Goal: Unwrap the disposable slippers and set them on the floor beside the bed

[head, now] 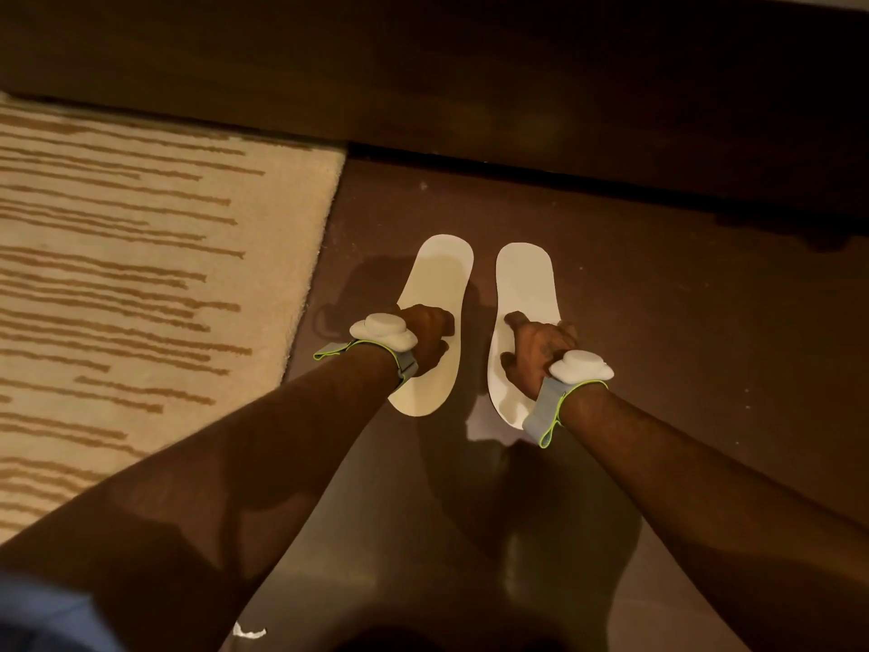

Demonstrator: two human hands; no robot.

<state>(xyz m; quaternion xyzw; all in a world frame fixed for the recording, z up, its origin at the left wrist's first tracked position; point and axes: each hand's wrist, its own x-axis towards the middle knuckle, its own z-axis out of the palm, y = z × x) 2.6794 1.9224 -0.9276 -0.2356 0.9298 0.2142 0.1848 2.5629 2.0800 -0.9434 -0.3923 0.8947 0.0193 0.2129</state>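
At about nine o'clock in the view lies a cream rug [141, 275] with wavy tan stripes, its right edge running down beside the dark brown floor [682, 345]. Just right of that edge, near the centre, the left slipper [439, 275] lies flat on the floor, a thin white disposable sole with one rounded end at twelve o'clock. The left hand [430, 334] is curled over its middle, fingers folded down onto the slipper and closed on it, though whether they pinch a strap or only press the sole cannot be told. A grey wristband [404, 364] with lime-green edging and a white rounded sensor sits on that wrist. Just beside it, at three o'clock from it and not touching, the right slipper [526, 284] lies parallel, pointing the same way. The right hand [536, 350] is closed on its middle in the same manner, knuckles up, thumb at the slipper's inner edge. The right wrist carries a matching band [548, 414] with its own white sensor. A pale patch shows on the floor at the near end of the right slipper; what it is cannot be told. Across the top, from ten to two o'clock, runs a dark wooden bed base [517, 87], well apart from the slippers' far ends. At six o'clock a small white scrap [248, 631] lies on the floor.
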